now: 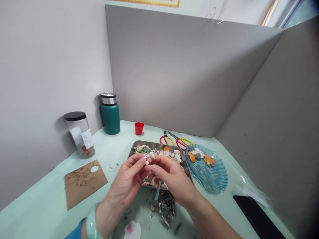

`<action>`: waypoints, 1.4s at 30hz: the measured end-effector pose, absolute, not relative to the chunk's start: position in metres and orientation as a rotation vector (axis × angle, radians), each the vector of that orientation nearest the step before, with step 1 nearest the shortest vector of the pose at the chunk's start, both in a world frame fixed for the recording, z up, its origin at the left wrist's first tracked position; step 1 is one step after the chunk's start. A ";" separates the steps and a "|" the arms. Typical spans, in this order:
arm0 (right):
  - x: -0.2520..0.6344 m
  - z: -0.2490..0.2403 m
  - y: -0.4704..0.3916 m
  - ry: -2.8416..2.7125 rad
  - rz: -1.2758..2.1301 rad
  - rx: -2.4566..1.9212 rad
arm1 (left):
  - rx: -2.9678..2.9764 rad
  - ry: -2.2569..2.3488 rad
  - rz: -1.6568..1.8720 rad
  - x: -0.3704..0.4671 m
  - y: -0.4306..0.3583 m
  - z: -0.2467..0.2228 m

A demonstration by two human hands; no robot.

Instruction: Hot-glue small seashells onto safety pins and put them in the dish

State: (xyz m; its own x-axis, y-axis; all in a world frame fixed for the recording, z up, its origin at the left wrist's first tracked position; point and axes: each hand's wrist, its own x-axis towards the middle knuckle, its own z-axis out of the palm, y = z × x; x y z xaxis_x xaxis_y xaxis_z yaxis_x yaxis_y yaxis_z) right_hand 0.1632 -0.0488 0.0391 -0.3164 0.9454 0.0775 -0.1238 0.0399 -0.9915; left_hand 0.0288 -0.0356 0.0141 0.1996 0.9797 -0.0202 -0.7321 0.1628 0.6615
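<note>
Over the near side of a metal tray [189, 171] filled with shells, my two hands meet at the fingertips. My left hand [128, 177] is closed, thumb and fingers pinched at a small white shell [151, 155]. My right hand [171, 174] comes in from the other side, its fingers also closed at this shell. A tiny pale round piece [147, 162] shows between the fingertips; which hand bears it I cannot tell. Beneath the hands lies a heap of small metal clips [166, 209], with a thin greyish strip [158, 192] sticking up beside it.
A blue scalloped dish [211, 179] with several shells stands right of the tray. Behind lie red-and-yellow-handled pliers [166, 138] and scissors [183, 142], plus a red cup [139, 128]. Leftward are a green bottle [111, 116], jar [81, 136] and cardboard [84, 184]. A black phone-like slab [258, 217] lies right.
</note>
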 end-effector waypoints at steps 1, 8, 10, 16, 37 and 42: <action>0.163 0.037 -0.048 -1.326 1.472 -0.919 | 0.591 0.516 1.299 0.029 -0.035 0.014; 0.159 0.028 -0.049 -1.178 1.595 -0.946 | 0.626 0.563 1.311 0.031 -0.039 0.011; 0.156 0.025 -0.050 -1.159 1.597 -0.930 | 0.637 0.559 1.304 0.032 -0.040 0.010; 0.145 0.023 -0.053 -1.090 1.539 -0.928 | 0.621 0.591 1.358 0.034 -0.040 0.008; 0.155 0.030 -0.062 -1.497 0.851 -1.131 | 0.712 0.689 1.390 0.032 -0.035 0.006; 0.155 0.031 -0.061 -1.542 0.777 -1.158 | 0.702 0.692 1.384 0.033 -0.036 0.007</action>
